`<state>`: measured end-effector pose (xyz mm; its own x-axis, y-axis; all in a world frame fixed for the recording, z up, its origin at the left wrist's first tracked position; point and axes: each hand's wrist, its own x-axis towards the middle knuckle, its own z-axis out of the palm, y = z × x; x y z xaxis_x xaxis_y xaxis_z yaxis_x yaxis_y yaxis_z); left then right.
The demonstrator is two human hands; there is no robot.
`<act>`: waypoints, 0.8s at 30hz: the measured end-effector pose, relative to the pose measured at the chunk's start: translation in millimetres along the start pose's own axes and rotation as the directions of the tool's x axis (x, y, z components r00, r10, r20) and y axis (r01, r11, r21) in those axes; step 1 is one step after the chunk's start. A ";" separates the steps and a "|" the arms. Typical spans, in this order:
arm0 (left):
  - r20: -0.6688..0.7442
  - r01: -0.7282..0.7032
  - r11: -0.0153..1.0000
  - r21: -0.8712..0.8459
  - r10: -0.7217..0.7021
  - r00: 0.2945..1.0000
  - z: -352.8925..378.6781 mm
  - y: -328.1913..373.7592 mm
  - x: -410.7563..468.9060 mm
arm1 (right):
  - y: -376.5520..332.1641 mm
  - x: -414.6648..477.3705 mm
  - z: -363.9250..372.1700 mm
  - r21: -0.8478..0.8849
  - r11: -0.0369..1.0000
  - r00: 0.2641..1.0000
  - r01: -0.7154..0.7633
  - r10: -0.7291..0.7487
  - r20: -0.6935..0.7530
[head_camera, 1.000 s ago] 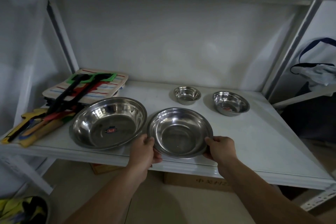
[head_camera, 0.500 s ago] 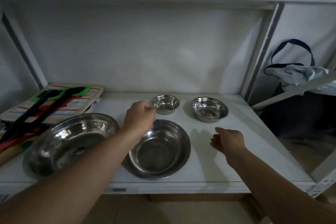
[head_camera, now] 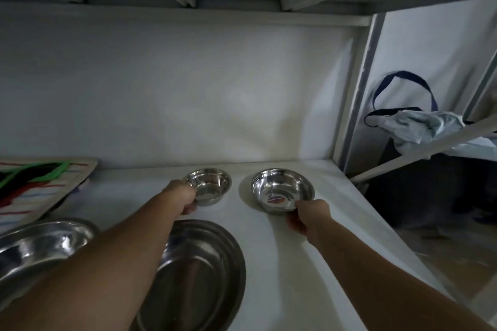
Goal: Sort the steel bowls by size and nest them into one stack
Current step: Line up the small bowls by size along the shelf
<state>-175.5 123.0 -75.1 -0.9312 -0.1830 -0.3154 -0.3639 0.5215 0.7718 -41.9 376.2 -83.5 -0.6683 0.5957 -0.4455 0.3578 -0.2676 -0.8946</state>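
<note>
Four bowls: all stainless steel, all separate on the white shelf [head_camera: 295, 263], none nested.
Smallest bowl [head_camera: 208, 186]: at the back of the shelf, near the wall, upright.
Left hand [head_camera: 180, 199]: closed on the near left rim of the smallest bowl, thumb side on the rim, fingers curled under the outside wall.
Small bowl with sticker [head_camera: 282, 191]: just right of the smallest bowl, a gap between them; a red and blue label sits inside on its bottom.
Right hand [head_camera: 309, 216]: gripping the near right rim of the sticker bowl, fingers wrapped beneath it.
Medium bowl [head_camera: 204, 274]: at the front, between the two forearms, partly covered by the left arm.
Largest bowl [head_camera: 35, 247]: front left, cut off by the frame edge.
Striped board [head_camera: 40, 185]: back left, with green and black tongs lying on it.
Bag [head_camera: 419, 121]: pale, with dark blue handles, beyond the shelf's right post.
</note>
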 end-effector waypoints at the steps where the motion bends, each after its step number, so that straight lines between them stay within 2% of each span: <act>1: -0.005 -0.008 1.000 -0.014 0.008 1.000 2.0 0.1 2.1 | -0.5 3.9 0.5 -0.012 1.000 1.000 0.003 -0.003 -0.008; 6: -0.040 -0.032 0.987 -0.155 0.026 0.999 4.3 8.1 0.8 | -10.2 -3.5 -13.7 0.036 0.999 0.999 0.013 -0.012 -0.035; 10: -0.068 -0.159 0.963 -0.216 0.148 0.987 12.4 31.8 -44.5 | -32.0 -27.1 -58.1 0.170 0.983 0.998 0.062 -0.061 -0.014; 16: 0.106 -0.226 0.953 -0.200 0.251 0.962 58.4 57.0 -155.5 | -78.0 -77.2 -145.5 0.202 0.959 0.980 0.200 -0.192 -0.055; 20: 0.227 -0.207 0.961 -0.182 0.246 0.942 123.4 45.4 -227.7 | -98.4 -100.3 -183.9 0.191 0.957 0.976 0.216 -0.212 -0.042; 24: 0.301 -0.127 0.977 -0.172 0.175 0.938 173.9 28.4 -272.5 | -97.3 -107.2 -196.0 0.187 0.961 0.979 0.202 -0.199 -0.037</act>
<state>72.0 332.6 -63.2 -0.9298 0.1704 -0.3263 -0.2408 0.3891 0.8892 122.8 486.8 58.0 -0.7013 0.6649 -0.2573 0.0867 -0.2787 -0.9565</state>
